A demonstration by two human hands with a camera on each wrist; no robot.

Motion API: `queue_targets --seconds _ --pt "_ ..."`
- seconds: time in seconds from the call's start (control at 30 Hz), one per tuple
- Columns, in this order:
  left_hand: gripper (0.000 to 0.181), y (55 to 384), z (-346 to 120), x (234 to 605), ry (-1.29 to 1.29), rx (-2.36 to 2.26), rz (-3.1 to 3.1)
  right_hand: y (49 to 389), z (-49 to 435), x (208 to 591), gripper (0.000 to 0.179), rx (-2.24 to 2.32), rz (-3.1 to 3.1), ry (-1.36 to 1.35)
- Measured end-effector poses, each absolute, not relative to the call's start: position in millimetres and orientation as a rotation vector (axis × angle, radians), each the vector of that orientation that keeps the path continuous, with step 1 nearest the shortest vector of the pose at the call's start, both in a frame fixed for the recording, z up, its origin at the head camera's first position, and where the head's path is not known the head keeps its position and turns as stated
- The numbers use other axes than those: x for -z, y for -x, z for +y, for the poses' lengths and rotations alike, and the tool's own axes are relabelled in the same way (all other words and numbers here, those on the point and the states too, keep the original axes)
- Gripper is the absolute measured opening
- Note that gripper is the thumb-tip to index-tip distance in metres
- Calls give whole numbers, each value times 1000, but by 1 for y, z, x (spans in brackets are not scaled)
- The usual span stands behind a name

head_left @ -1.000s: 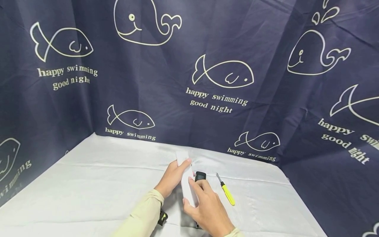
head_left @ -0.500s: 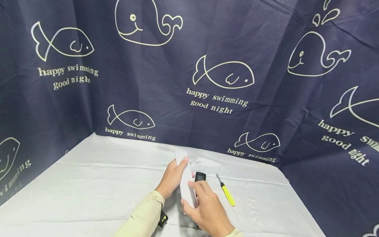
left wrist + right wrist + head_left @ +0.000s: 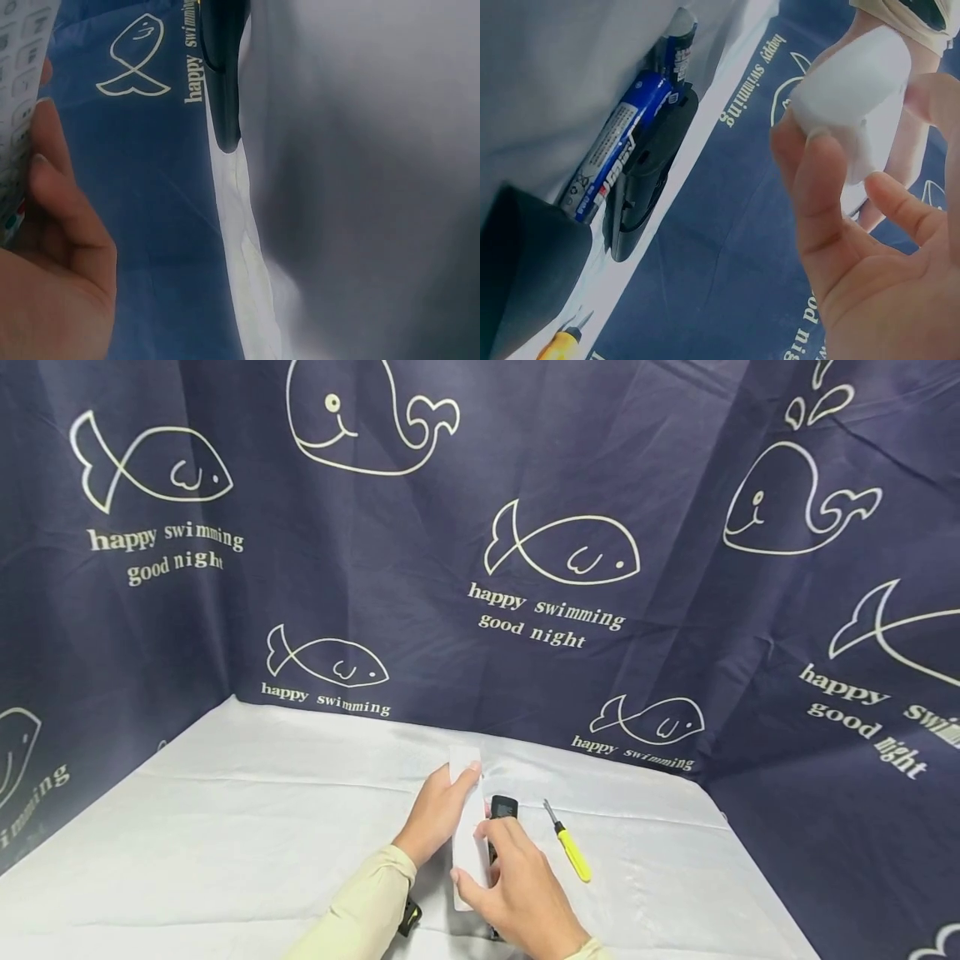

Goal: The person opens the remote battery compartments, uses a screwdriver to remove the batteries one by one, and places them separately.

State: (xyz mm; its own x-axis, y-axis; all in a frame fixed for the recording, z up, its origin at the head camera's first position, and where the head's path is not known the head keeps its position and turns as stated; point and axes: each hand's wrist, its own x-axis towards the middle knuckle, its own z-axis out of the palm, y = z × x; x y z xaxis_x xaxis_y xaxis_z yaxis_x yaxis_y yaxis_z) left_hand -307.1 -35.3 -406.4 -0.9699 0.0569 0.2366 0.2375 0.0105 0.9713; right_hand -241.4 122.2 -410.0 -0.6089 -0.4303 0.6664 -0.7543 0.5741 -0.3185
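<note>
The white remote (image 3: 468, 850) is swinging straighter between fingers: left hand (image 3: 435, 812) and right hand (image 3: 525, 883) are both clamping it. Handling is apparently continuing.

The desk (image 3: 247, 835) is covered by a faintly glossy white cloth (image 3: 675, 868) with long creases. On it, just beyond the fingers of the right hand (image 3: 525, 885) and partly hidden by it, lies a long black plastic device (image 3: 504, 807) with a rounded end. Two cylindrical blue-wrapped batteries (image 3: 619, 146) overlap that device near the hand; whether they touch the cloth is unclear. To the hand's right lies a yellow-handled metal screwdriver (image 3: 568, 843), tip pointing away.
</note>
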Motion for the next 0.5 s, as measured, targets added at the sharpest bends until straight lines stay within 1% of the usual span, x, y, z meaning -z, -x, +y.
queue_targets --seconds 0.13,0.5 --pt "46 306 -33 406 334 2058 -2151 242 122 411 42 -817 -2273 -958" --pt "41 304 -28 404 290 1852 -2186 244 123 408 40 -929 -2318 -957"
